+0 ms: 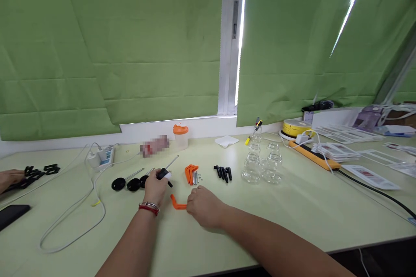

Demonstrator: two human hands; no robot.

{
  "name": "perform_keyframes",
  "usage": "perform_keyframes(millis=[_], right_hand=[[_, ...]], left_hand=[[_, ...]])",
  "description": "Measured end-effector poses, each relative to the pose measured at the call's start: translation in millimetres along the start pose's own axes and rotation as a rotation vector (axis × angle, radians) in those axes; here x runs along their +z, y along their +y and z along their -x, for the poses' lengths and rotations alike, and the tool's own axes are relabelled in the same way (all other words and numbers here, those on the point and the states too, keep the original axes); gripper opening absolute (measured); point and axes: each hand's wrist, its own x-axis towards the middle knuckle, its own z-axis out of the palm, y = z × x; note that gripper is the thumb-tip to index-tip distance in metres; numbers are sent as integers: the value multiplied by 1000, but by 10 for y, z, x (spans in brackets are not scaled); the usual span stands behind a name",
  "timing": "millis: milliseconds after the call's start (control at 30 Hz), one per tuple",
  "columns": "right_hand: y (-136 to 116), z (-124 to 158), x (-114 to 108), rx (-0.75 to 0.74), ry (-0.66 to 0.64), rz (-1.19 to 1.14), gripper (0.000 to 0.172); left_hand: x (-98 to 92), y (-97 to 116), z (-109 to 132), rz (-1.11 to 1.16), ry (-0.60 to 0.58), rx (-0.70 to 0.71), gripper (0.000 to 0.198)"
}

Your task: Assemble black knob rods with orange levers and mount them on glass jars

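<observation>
My left hand (pixel 156 188) is closed around a black part (pixel 163 174) with a whitish end; a thin metal rod (pixel 172 162) slants up behind it, and I cannot tell whether they are joined. My right hand (pixel 205 206) grips one end of an orange bent handle (pixel 176 204), low over the table. Beside my left hand lie black round caps with metal rods (pixel 118 184), partly hidden by the hand. Beyond my right hand are more orange bent handles (pixel 189 174) and several silver pins (pixel 195 178). Black bent handles (pixel 222 173) lie to their right.
Clear glass jars (pixel 251 169) stand right of centre, with a yellow-handled tool (pixel 253 133) behind. An orange-lidded cup (pixel 180 136) is at the back. A power strip (pixel 107 158) and white cable lie left; an orange power strip (pixel 313 156) lies right. Another person's hand (pixel 11 178) is far left.
</observation>
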Motion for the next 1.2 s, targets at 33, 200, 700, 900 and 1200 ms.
perform_keyframes(millis=[33,200,700,900,1200], right_hand=[[24,57,-41,21,-10,-85,12],[311,294,-228,397,315,-950,11],[576,438,-18,557,517,-1778,35],[560,417,79,531,440,-1734,38],[464,431,31,494,368,-1751,44]], left_hand=[[2,21,17,33,-29,0,32],[25,106,116,225,-222,-6,42],[137,281,464,349,-736,-34,39],[168,296,504,282,-749,24,37],[174,409,659,276,-847,79,51]])
